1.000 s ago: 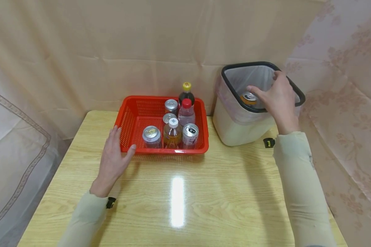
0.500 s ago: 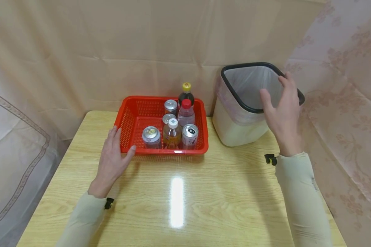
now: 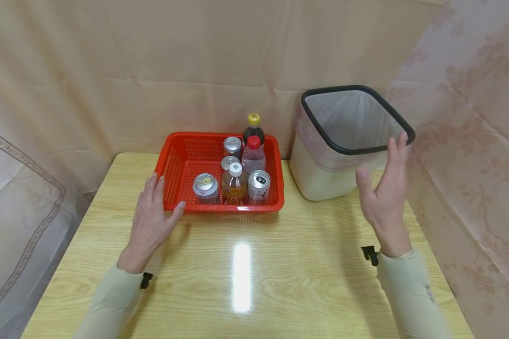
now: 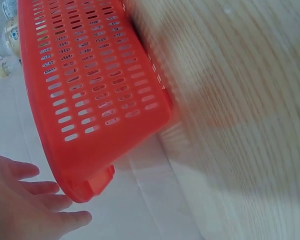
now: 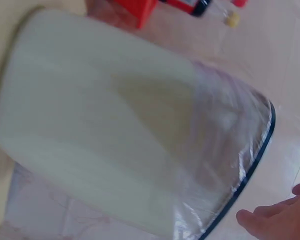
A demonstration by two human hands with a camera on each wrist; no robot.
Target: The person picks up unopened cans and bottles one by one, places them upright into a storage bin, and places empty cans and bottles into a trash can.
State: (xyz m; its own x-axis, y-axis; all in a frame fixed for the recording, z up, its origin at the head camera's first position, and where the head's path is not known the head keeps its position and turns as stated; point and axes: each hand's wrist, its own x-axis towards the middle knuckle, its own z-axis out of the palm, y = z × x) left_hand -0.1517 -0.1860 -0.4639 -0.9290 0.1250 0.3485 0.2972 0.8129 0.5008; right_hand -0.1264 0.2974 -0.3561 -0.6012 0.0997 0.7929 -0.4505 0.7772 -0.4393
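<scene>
A red plastic basket (image 3: 203,134) stands on the table with several cans and bottles inside. A silver-topped can (image 3: 205,188) is at its front left. Beside that stand an amber drink bottle (image 3: 234,188) with a white cap and a white can (image 3: 258,188). Behind are a red-capped clear bottle (image 3: 253,160), a yellow-capped dark bottle (image 3: 253,134) and two more cans. My left hand (image 3: 150,223) lies at the basket's left front corner, fingers extended; contact is unclear. My right hand (image 3: 386,202) hovers before the trash bin (image 3: 322,174), fingers spread, holding nothing.
The cream bin has a black rim (image 3: 352,151) and a clear plastic liner; its bottom is hidden. A beige curtain (image 3: 203,61) hangs behind the table (image 3: 297,273), and patterned cloth (image 3: 479,165) hangs at the right.
My right hand was over the bin's mouth with an orange-marked can below it. The can has dropped out of sight inside, and the hand has drawn back toward me. My left hand stays at the basket.
</scene>
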